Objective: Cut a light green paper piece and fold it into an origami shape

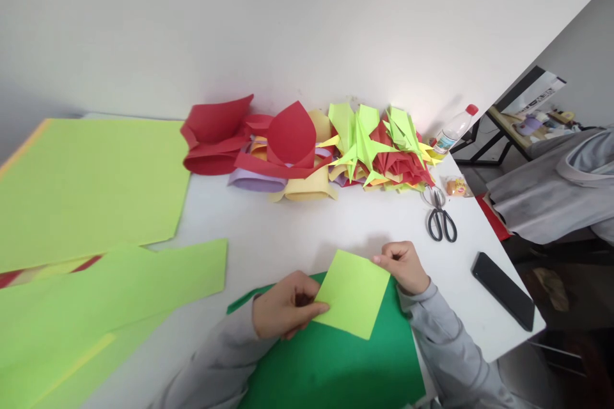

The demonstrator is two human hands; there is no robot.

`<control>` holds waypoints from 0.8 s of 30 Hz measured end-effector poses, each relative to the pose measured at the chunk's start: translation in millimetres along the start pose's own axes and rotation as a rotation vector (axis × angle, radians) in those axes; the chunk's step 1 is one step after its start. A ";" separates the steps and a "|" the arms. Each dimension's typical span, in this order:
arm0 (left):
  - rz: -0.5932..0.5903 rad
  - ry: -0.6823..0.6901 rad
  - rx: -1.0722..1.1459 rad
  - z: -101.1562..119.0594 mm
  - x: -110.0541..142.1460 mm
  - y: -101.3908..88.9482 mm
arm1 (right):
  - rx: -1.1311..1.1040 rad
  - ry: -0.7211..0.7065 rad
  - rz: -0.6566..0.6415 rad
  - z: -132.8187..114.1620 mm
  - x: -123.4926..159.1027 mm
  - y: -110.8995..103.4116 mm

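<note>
A square sheet of light green paper [354, 294] is held up between my two hands, tilted, above a dark green sheet [330, 367] on the table. My left hand [290, 307] pinches its left corner, thumb on top. At the upper right edge my right hand [401, 265] grips the paper between thumb and curled fingers. Larger light green sheets [96, 192] lie in a stack to the left, and a cut light green strip [192, 271] rests in front of them.
Along the wall sit red folded paper shapes [215, 134] and a pile of light green folded paper pieces [362, 137]. To the right are black-handled scissors [441, 220], a packaged snack [456, 187], a bottle [453, 131] and a black phone [503, 291]. Another person's grey clothing [551, 179] shows beyond the table.
</note>
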State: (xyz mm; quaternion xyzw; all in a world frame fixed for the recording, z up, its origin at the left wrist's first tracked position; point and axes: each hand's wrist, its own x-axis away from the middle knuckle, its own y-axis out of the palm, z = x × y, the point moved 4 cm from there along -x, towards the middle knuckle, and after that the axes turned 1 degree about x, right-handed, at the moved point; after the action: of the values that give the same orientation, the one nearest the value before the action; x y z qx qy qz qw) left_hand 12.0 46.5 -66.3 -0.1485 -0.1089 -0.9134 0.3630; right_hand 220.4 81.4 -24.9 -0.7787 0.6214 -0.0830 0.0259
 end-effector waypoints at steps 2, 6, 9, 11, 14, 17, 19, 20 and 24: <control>0.012 0.013 0.010 3.9 0.9 -0.9 | -0.025 -0.009 0.010 -0.8 -0.5 -2.4; 0.038 0.039 0.031 9.6 2.3 -1.8 | -0.024 -0.017 0.012 -0.6 0.1 -2.0; 0.041 0.048 0.048 11.5 3.0 -1.4 | -0.016 -0.029 0.069 1.0 0.6 -1.1; 0.051 0.051 0.057 12.0 3.0 -1.7 | -0.017 -0.031 0.100 2.5 0.6 -0.6; 0.084 0.053 0.070 12.0 2.5 -3.7 | -0.025 -0.026 0.089 2.8 0.3 1.2; 0.127 0.058 0.080 12.1 2.4 -5.8 | 0.003 -0.025 0.074 -0.6 0.8 3.4; 0.153 0.062 0.084 12.6 2.9 -6.5 | 0.055 -0.030 0.085 -3.5 1.5 4.3; 0.164 0.064 0.085 13.1 3.2 -6.8 | 0.080 -0.032 0.092 -4.7 1.9 4.7; 0.189 0.072 0.085 15.1 3.8 -7.1 | 0.115 -0.016 0.067 -4.0 2.3 7.6</control>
State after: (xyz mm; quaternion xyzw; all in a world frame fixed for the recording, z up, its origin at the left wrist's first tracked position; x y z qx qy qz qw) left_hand 7.4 53.8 -51.6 -0.1094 -0.1200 -0.8743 0.4573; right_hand 212.9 77.7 -21.9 -0.7554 0.6410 -0.1113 0.0785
